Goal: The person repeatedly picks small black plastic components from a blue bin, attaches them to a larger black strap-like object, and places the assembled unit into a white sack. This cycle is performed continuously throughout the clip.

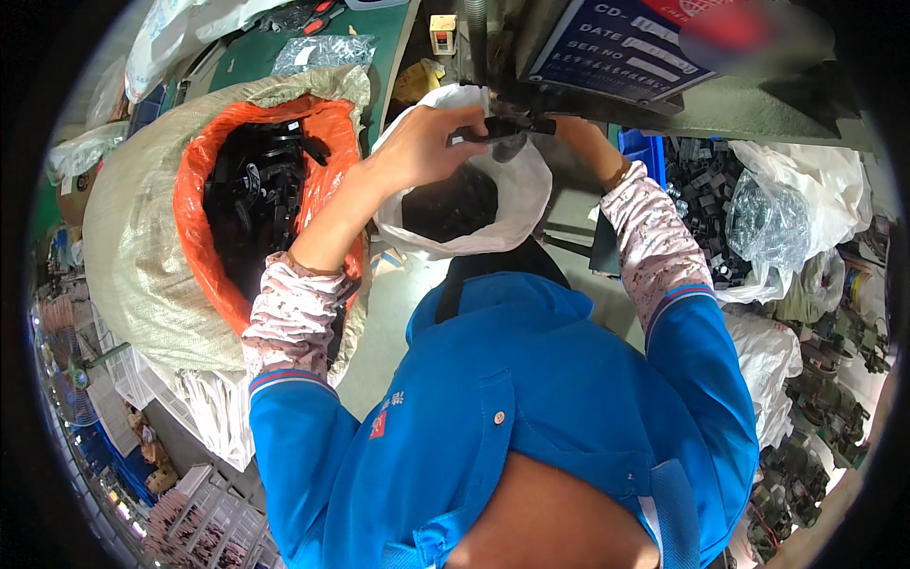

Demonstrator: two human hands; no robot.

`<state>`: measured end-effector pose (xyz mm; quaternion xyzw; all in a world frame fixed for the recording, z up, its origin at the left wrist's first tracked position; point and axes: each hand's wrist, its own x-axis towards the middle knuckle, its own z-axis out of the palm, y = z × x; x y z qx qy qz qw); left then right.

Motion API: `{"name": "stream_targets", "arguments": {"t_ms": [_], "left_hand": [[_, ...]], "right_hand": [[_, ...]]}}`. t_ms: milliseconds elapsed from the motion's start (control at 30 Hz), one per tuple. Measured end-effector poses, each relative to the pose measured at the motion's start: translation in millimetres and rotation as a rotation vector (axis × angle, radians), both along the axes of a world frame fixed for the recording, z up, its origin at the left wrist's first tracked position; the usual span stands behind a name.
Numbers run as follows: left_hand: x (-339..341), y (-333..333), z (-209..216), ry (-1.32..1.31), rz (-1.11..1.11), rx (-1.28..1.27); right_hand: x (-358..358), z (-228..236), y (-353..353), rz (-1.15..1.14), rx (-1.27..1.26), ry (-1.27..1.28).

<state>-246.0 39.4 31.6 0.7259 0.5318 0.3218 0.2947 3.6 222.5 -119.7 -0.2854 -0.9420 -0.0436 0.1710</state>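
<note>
My left hand is closed, its thumb and fingers pinching a long black plastic part at the part's left end. The part lies level under the machine, over a white sack that holds black pieces. By the part's right end is my right hand; its fingers are hidden, so I cannot tell whether it grips. To the left stands a large woven sack with an orange liner, full of black plastic parts.
On the right, a blue bin holds small dark grey parts, with clear plastic bags next to it. A green table at the far left carries a plastic bag and red-handled tools. The machine's label plate overhangs my right hand.
</note>
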Motion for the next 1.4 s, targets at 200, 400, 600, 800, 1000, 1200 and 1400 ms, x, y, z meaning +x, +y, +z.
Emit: {"name": "stream_targets", "arguments": {"t_ms": [200, 400, 600, 800, 1000, 1200, 1400], "left_hand": [[-0.6, -14.3, -12.5, 0.098, -0.032, 0.353], [-91.2, -64.6, -103.3, 0.22, 0.205, 0.087], [-207.9, -67.2, -179.0, 0.993, 0.38, -0.067], [-202.4, -41.1, -152.9, 0.887, 0.326, 0.048], [-168.7, -56.8, -117.1, -0.155, 0.881, 0.32], [-226.7, -74.2, -124.3, -1.002, 1.227, 0.582], [-268.3, -115.0, -95.1, -1.653, 1.27, 0.792]], "right_hand": [[-2.3, 5.2, 10.3, -0.021, 0.167, -0.085], [3.5, 17.8, -25.9, -0.414, -0.737, 0.627], [-4.8, 118.0, -93.9, -0.167, -1.722, 1.183], [-17.3, 139.1, -112.2, -0.222, -1.515, 1.11], [-20.4, 130.0, -109.5, 0.011, -1.56, 1.201], [-23.3, 111.9, -123.7, -0.129, -0.831, 0.835], [90.0, 111.6, -140.0, -0.19, -0.622, 0.716]]}}
